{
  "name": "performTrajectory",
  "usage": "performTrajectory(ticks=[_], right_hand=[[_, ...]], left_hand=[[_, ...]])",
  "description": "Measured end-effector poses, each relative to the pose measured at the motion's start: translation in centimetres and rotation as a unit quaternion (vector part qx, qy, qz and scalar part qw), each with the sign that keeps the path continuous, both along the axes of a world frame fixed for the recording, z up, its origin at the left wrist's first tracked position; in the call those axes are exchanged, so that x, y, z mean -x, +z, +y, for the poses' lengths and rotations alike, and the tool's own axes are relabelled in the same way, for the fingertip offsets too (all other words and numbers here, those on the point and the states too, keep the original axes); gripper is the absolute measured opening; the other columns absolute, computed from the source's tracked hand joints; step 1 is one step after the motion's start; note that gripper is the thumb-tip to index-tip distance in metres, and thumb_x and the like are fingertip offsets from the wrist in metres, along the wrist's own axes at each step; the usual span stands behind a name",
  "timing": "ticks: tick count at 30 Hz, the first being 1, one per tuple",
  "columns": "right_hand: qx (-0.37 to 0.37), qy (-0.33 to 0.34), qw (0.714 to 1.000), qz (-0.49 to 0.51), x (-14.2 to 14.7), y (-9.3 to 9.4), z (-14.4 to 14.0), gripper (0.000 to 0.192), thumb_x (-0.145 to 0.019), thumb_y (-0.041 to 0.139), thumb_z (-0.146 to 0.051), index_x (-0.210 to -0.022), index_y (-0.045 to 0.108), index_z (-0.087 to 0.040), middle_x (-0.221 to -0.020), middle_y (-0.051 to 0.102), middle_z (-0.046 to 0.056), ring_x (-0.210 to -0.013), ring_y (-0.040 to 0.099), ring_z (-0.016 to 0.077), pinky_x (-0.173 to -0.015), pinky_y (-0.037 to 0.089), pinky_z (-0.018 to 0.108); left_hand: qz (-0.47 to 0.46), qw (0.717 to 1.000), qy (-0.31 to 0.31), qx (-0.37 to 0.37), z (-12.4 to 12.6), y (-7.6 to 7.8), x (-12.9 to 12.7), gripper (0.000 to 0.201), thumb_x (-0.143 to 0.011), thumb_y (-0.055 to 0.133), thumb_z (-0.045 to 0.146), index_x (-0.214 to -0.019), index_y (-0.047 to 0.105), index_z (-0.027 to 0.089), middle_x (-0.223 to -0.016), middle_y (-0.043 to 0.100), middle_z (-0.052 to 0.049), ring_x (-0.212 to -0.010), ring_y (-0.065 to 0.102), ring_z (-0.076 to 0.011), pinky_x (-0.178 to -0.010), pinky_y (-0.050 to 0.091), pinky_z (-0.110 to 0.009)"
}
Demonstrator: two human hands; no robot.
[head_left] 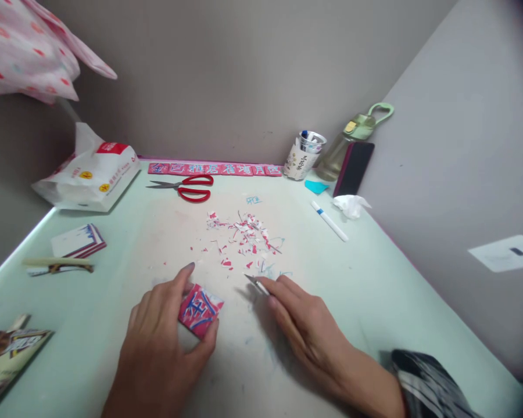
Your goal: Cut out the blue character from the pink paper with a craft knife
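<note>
Basically, the left hand (163,328) holds the red square (189,316) by its edges, near the middle of the table's (357,290) near side; can't tell if the square rests flat. The right hand (307,319) grips a craft knife (261,287), bare blade apart from the square. Main risk: left thumb and fingers sit right at the edges, so a slip could cut skin. Loose hold could let it twist, spoiling the blue character (199,306). Scraps (250,231) just beyond could get underneath, make it rock.
</note>
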State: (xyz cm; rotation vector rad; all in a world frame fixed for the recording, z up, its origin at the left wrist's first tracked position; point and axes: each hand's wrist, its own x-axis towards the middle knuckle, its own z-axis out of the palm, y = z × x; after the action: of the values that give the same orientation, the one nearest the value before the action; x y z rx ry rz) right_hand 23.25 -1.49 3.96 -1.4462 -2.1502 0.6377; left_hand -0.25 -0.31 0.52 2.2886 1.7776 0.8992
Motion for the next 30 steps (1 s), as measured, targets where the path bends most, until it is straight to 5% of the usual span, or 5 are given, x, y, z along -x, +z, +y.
performTrajectory(ticks=[9, 30], right_hand=[[-0.040, 0.089, 0.993, -0.065, 1.0, -0.8, -1.7, 0.025, -0.107, 0.041, -0.020, -0.119, 0.063, -0.018, -0.086, 0.062, 0.004, -0.066, 0.058, 0.0169, -0.057, 0.043, 0.029], [-0.073, 0.098, 0.990, -0.064, 1.6, -1.1, -1.6, 0.022, -0.104, 0.043, -0.013, -0.119, 0.059, -0.016, -0.083, 0.060, 0.003, -0.063, 0.054, 0.0165, -0.053, 0.038, 0.029]], left_hand=[[0.051, 0.998, -0.036, 0.025, 0.3, -0.7, 0.3, 0.059, -0.085, 0.053, 0.028, -0.141, 0.040, 0.022, -0.117, 0.062, -0.010, -0.105, 0.062, -0.0299, -0.090, 0.049, -0.047], [0.087, 0.996, -0.019, 0.018, 0.3, -0.4, 0.0, 0.064, -0.083, 0.055, 0.033, -0.142, 0.039, 0.015, -0.102, 0.061, -0.010, -0.093, 0.063, -0.0304, -0.082, 0.051, -0.048]])
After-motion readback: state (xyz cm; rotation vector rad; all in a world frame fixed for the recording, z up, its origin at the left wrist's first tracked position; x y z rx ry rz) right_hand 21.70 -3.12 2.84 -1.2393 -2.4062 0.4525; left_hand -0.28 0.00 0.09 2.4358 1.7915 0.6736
